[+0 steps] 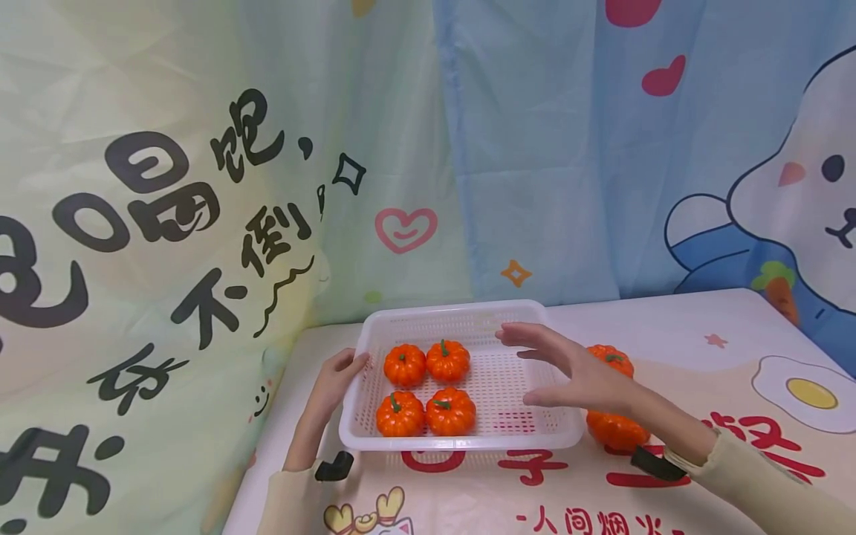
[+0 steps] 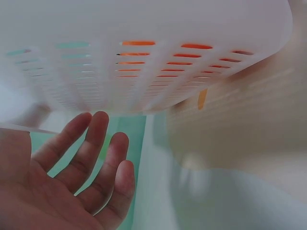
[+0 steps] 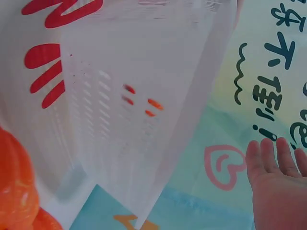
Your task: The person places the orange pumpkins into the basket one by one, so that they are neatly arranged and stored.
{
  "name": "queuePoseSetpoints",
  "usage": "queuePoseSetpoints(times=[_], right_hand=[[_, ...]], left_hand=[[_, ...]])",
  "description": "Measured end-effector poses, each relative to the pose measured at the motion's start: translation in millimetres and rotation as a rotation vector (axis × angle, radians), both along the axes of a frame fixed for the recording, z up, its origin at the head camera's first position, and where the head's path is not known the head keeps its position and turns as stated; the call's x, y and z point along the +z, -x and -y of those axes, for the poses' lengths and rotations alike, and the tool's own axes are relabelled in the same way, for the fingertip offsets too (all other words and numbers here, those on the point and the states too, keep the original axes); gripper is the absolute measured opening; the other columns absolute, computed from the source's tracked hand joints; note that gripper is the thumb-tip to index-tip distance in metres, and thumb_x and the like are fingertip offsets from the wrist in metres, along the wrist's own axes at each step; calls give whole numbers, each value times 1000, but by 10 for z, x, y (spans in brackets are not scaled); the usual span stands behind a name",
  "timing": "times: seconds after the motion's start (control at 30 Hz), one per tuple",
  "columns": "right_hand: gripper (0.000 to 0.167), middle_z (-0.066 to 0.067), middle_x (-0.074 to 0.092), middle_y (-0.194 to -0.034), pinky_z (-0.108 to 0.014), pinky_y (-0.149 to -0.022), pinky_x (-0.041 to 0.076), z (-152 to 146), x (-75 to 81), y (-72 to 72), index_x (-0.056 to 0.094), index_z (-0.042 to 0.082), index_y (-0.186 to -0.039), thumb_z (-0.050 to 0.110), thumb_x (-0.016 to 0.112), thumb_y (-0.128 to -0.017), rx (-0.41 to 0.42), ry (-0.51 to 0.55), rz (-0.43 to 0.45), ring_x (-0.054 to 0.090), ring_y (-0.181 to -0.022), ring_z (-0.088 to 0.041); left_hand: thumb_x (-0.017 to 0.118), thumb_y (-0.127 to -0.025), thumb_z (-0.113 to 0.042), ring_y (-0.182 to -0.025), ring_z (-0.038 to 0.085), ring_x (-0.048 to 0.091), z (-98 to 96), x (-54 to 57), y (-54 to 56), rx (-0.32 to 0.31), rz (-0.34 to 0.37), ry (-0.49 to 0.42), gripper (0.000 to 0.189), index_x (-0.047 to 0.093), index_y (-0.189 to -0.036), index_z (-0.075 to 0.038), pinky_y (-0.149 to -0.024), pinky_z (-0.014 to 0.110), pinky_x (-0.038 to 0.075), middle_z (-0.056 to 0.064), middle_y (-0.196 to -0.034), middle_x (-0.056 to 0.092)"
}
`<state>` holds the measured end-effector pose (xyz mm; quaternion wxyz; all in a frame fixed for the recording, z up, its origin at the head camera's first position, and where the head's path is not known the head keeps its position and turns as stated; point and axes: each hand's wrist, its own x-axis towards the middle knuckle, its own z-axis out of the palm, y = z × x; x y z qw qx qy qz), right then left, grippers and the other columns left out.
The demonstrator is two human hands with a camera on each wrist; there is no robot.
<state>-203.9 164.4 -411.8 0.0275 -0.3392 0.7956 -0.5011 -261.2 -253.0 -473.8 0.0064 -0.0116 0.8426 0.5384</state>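
A white plastic basket [image 1: 461,443] with slotted walls stands on the table and holds several small orange pumpkins [image 1: 451,412] with green stems, grouped in its left half. My left hand [image 1: 336,377] grips the basket's left rim, thumb over the edge; in the left wrist view its fingers [image 2: 114,153] lie outside, close to the wall. Over the basket's right side hovers my right hand [image 1: 568,368], thumb and fingers spread apart with nothing between them. Right of the basket, more orange pumpkins [image 1: 617,431] are partly hidden behind my right hand and forearm.
A printed cloth [image 1: 675,357] with red characters and a fried egg picture covers the table. Behind it hangs a blue and green curtain [image 1: 528,163]; a cream curtain [image 1: 154,297] with black characters runs along the left. Dark wrist devices [image 1: 334,467] sit at both cuffs.
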Motion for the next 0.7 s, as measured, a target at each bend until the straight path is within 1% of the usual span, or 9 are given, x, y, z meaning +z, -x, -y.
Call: queuePoseSetpoints(times=[0.1,0.17,0.23,0.3,0.4,0.47,0.53,0.6,0.7], right_hand=[[83,1,43,-157,-39,-105,50,-77,-21,-32,35,22,-155,19,79,-84,-15,17,-12,47,-138,-10],[84,1,43,-157,-31,-104,50,-127,-30,-57,34,20,-155,18,79,-84,-25,22,-23,47,-137,-7],[85,0,42,-157,-36,-104,51,-180,-38,-86,33,19,-156,16,79,-84,-38,25,-37,47,-137,-4],[86,-1,41,-157,-47,-103,52,-236,-48,-117,32,19,-156,16,78,-84,-57,22,-42,47,-135,0],[87,-1,41,-157,-63,-99,50,-327,-74,-159,31,22,-156,16,79,-84,-94,20,-37,46,-134,3],[89,-1,41,-157,-64,-96,50,-392,-99,-185,31,23,-156,15,79,-83,-117,19,-28,46,-133,5],[89,-2,42,-156,-65,-95,50,-462,-128,-211,30,23,-156,14,79,-82,-142,21,-13,46,-132,6],[89,-2,43,-155,-68,-93,50,-538,-158,-237,30,23,-157,13,78,-82,-167,19,4,46,-130,8],[89,1,43,-155,-74,-91,46,-658,-202,-267,30,26,-157,14,78,-83,-205,9,26,46,-127,10]], left_hand=[[60,-100,-38,-84,18,70,18,-52,23,5,-10,3,37,67,-120,-7,-72,31,62,17,-111,70],[61,-100,-39,-82,18,70,22,-60,25,8,-13,-1,37,68,-118,-7,-71,31,62,16,-110,70],[61,-99,-40,-82,17,70,24,-64,28,9,-15,0,38,68,-118,-7,-71,31,62,16,-109,70],[61,-99,-40,-82,17,70,25,-61,29,10,-11,-2,38,68,-118,-8,-72,31,62,16,-110,70],[61,-100,-38,-83,17,69,26,-57,33,7,-7,-4,38,67,-120,-7,-73,31,62,17,-112,70],[61,-101,-36,-84,18,69,22,-40,28,3,-3,-10,37,67,-121,-5,-73,31,62,19,-113,70],[60,-101,-32,-84,19,69,7,5,8,-4,2,-15,36,66,-121,-3,-73,32,62,21,-113,69],[59,-102,-28,-85,21,69,-17,91,-38,-15,8,-22,34,66,-121,-1,-73,32,62,23,-113,68],[59,-102,-25,-86,22,70,-54,224,-109,-34,21,-21,33,65,-121,1,-74,31,61,24,-113,68]])
